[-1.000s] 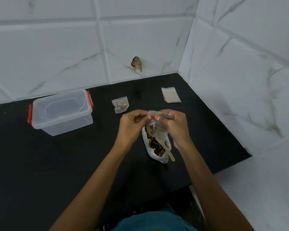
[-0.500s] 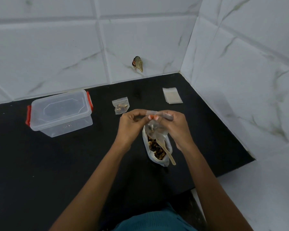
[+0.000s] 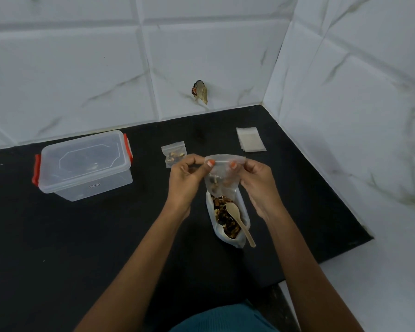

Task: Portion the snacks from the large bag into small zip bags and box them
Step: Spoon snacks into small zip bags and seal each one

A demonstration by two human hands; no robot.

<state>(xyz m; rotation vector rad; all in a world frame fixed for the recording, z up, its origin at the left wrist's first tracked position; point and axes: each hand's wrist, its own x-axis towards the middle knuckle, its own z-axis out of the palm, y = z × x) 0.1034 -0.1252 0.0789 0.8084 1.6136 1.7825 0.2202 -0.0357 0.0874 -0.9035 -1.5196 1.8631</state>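
Item: small clear plastic zip bag (image 3: 223,174), part-filled, hanging just above the open white large bag of brown snacks (image 3: 235,242). We judge it light, limp and slippery. Our left hand (image 3: 185,180) and right hand (image 3: 259,180) pinch its stiffer seal strip, which looks like the surest hold.

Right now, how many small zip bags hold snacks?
2: a held zip bag between left hand and right hand; a second zip bag on the counter. The box looks empty.

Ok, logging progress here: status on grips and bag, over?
Left grip, right grip pinching top of small zip bag. Snacks inside, held over large bag. Nothing in the way.
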